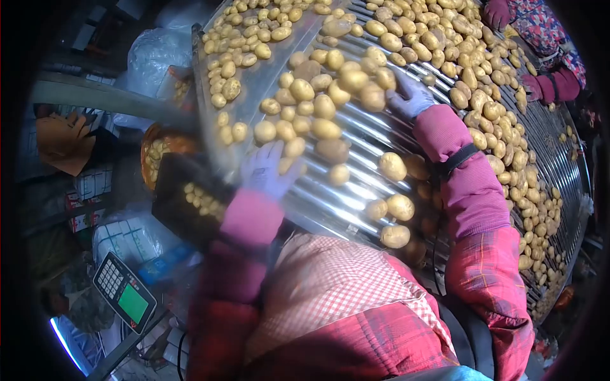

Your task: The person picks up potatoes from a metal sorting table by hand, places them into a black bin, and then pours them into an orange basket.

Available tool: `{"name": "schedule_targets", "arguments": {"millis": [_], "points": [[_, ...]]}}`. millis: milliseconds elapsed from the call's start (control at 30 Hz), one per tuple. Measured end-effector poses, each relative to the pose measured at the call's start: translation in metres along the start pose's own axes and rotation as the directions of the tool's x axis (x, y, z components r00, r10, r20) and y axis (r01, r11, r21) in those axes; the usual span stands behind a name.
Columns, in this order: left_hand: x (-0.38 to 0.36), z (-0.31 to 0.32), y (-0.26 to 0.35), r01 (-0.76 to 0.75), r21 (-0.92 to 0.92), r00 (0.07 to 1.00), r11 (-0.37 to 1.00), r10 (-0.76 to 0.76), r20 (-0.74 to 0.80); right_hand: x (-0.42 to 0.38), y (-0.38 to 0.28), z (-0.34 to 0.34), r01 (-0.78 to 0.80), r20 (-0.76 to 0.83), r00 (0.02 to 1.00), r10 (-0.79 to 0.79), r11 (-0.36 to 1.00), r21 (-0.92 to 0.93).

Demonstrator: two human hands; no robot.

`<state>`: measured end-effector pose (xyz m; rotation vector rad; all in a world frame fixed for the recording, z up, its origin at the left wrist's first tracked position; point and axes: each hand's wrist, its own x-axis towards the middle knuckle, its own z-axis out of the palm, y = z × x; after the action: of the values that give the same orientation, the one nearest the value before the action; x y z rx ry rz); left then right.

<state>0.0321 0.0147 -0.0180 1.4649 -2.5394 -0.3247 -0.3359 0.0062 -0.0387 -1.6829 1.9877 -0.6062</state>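
Observation:
Potatoes (325, 129) lie in a loose cluster on a metal roller bed (372, 136) between my two gloved hands. My left hand (270, 170) rests at the bed's left edge, its fingers stretched out against the lower potatoes of the cluster. At the cluster's upper right is my right hand (412, 96), thumb apart from the fingers, beside a few potatoes blurred by motion. Neither hand is closed round a potato. A few larger potatoes (393, 166) sit lower down on the rollers, nearer my body.
A dense band of potatoes (489, 108) runs down the right side. Smaller potatoes (254, 25) lie on a metal tray at upper left. Another person's gloved hands (497, 14) are at upper right. A scale display (125, 292) stands at lower left, below an orange-rimmed container (147, 155).

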Motion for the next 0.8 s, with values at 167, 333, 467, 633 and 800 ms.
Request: {"name": "schedule_targets", "arguments": {"millis": [167,333,467,633,800], "points": [[0.003,0.002,-0.004,0.068,-0.057,0.992,0.996,-0.062,0.105,-0.03,-0.034,-0.004,0.035,0.18,0.983,-0.039,0.999,0.027],[0.001,0.003,0.0,0.092,-0.033,0.993,0.995,-0.089,0.083,-0.056,-0.042,-0.023,-0.333,0.12,0.94,0.32,0.778,0.533],[0.004,0.001,-0.003,0.065,-0.038,0.995,0.997,-0.062,0.072,-0.048,-0.075,0.005,0.297,0.192,0.939,-0.285,0.954,-0.036],[0.002,0.002,-0.005,-0.003,-0.017,1.0,1.0,0.003,-0.015,-0.033,-0.112,0.046,0.154,0.103,0.986,-0.128,0.937,-0.312],[0.002,0.005,-0.013,0.046,-0.293,0.992,0.955,-0.079,-0.103,-0.043,-0.116,0.045,0.125,0.063,0.992,-0.111,0.953,-0.278]]}}
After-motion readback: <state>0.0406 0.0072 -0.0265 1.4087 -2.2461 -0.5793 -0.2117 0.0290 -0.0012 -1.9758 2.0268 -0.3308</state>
